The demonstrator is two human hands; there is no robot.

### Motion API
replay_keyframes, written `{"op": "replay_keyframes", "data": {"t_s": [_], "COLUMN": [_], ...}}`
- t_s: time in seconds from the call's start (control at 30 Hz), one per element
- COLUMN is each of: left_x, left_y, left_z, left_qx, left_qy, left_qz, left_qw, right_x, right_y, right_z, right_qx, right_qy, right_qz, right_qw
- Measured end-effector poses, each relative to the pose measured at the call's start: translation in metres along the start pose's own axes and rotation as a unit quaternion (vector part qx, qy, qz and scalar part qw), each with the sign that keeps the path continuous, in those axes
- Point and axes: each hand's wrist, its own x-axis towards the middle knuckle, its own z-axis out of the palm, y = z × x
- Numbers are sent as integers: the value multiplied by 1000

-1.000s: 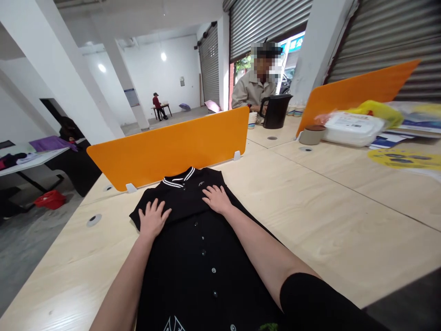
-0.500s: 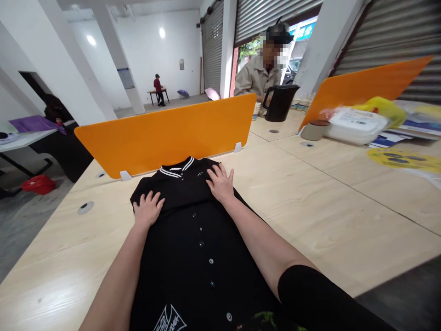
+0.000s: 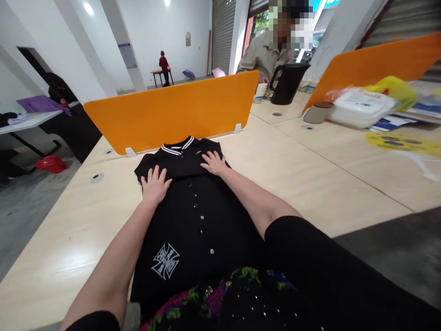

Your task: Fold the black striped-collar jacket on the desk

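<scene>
Currently observed, by item:

Garment: black button-front shirt (image 3: 193, 216) laid flat, face up, on the pale wooden worktop (image 3: 310, 184), collar toward the far edge and hem toward the near edge, where it runs under the person's own body.
Collar: white-striped collar (image 3: 177, 147) lies just in front of the orange divider panel (image 3: 172, 112) that stands along the far edge.
Placket: row of small light buttons runs down the shirt's middle; a white cross emblem (image 3: 166, 261) sits on the lower part, nearer the near edge.
Left hand: left hand (image 3: 155, 184) rests palm down on the shirt's left shoulder area, fingers spread and flat; nothing is gripped.
Right hand: right hand (image 3: 213, 163) rests palm down on the shirt's right shoulder area, close below the collar, fingers extended and slightly fanned; nothing is gripped.
Hand spacing: hands lie apart, one on each side of the button row.
Sleeves: both shirt sleeves appear folded in; the exact fold cannot be told.
Far right of worktop: black kettle (image 3: 287, 82), a white cup (image 3: 260, 92), a round lidded container (image 3: 315, 111) and a white package (image 3: 360, 106), all well apart from the shirt.
Other person: a seated person (image 3: 265, 53) behind the kettle, beyond the divider.
</scene>
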Motion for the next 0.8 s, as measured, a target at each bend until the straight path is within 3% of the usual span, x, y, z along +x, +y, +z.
{"op": "replay_keyframes", "data": {"t_s": [0.1,0.2,0.33,0.4,0.47,0.57,0.63,0.67,0.7,0.73,0.8], "left_x": [-72,-134,-163,-173,-200,-271,-321,-341,-355,-362,-359], "left_y": [22,39,50,44,31,4,-12,-19,-25,-29,-33], "left_z": [-13,-12,-10,-18,-28,-31,-19,-9,2,14,32], "left_qx": [-25,-31,-45,-79,-138,-208,-219,-240,-285,-338,-429], "left_qy": [-30,-72,-71,-42,20,154,166,127,79,42,-13], "left_qz": [106,164,154,136,82,-112,-277,-331,-361,-375,-363], "left_qw": [994,983,984,987,987,959,921,904,884,862,827], "right_x": [-50,-114,-168,-187,-215,-279,-325,-345,-361,-374,-387], "right_y": [-8,-20,-27,-20,-2,43,78,94,108,119,130], "right_z": [-5,7,11,-5,-28,-52,-49,-42,-32,-20,4], "right_qx": [3,-1,4,39,108,204,225,248,284,336,450], "right_qy": [13,-35,-71,-35,62,292,431,468,476,445,295], "right_qz": [-109,-236,-231,-226,-219,-92,50,119,175,219,254], "right_qw": [994,971,970,973,968,930,872,840,814,801,804]}}
